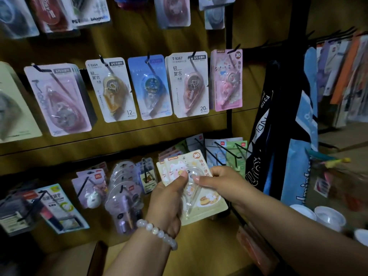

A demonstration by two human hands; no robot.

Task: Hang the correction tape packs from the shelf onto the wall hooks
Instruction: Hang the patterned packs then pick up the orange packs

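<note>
The job looks partly done: the wooden wall panel already carries rows of carded packs on black wire hooks, among them a pink carded pack with a white cat drawing at the right end of the middle row, which seems to be the same product line as what is in hand. What is left, at the least, is the small stack of cream-yellow carded correction tape packs with a cartoon cat and a clear plastic blister, held low in front of the bottom row and not yet on any hook. The left hand, with a pale bead bracelet at the wrist, grips the stack from the left, thumb pressed on the front card. The right hand pinches the front pack near the blister, fingers curled, perhaps peeling it off the stack. At least two or three cards show, fanned slightly; the exact count is hard to tell in the dim, blurred view. Each card bears an orange round "30" badge at the top right corner.
</note>
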